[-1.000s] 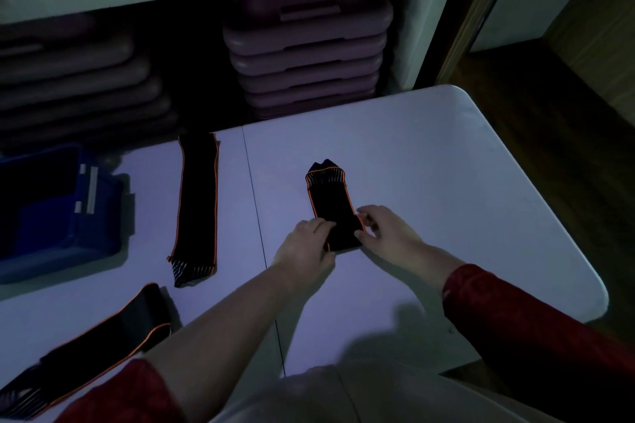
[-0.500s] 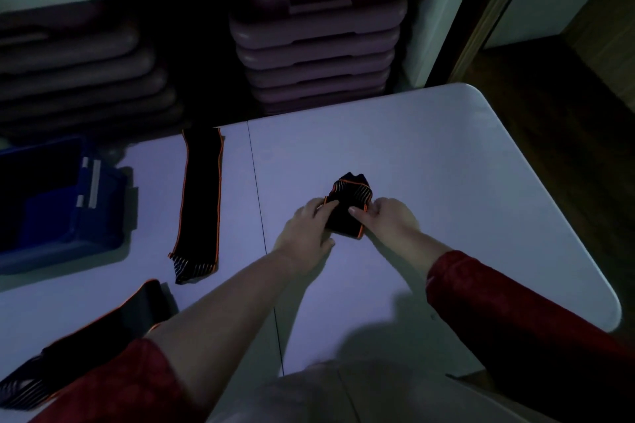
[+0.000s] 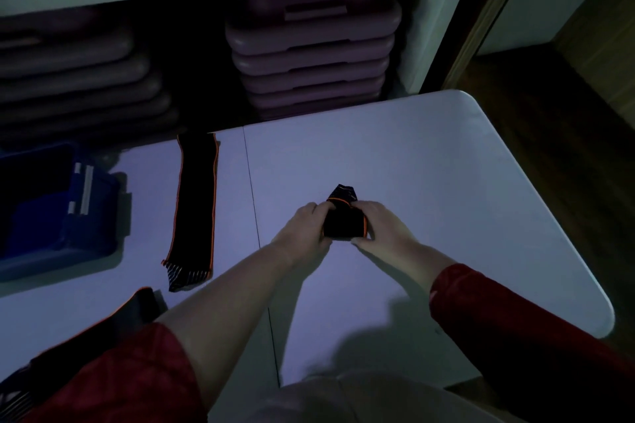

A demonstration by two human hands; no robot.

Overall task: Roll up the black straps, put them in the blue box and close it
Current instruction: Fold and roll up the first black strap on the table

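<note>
Strap roll [image 3: 344, 224] nearly wound, short striped tail left at far end; sits mid-table [image 3: 446, 182], pinched between left hand [image 3: 302, 228] and right hand [image 3: 385, 227], both grasping it. Flat strap [image 3: 196, 203] to the left, unrolled. Third strap [image 3: 103, 330] at near-left edge, also unrolled. Box [image 3: 92, 216] far left, open; contents too dark to tell. Judged: first of three straps almost rolled; boxing and closing remain.

The blue box [image 3: 51, 216] was cut off by the left frame edge, the nearest black strap [image 3: 86, 340] ran under the left sleeve [image 3: 113, 378] and out of frame, and both hands' fingers hid the rolled strap's [image 3: 343, 221] sides.
</note>
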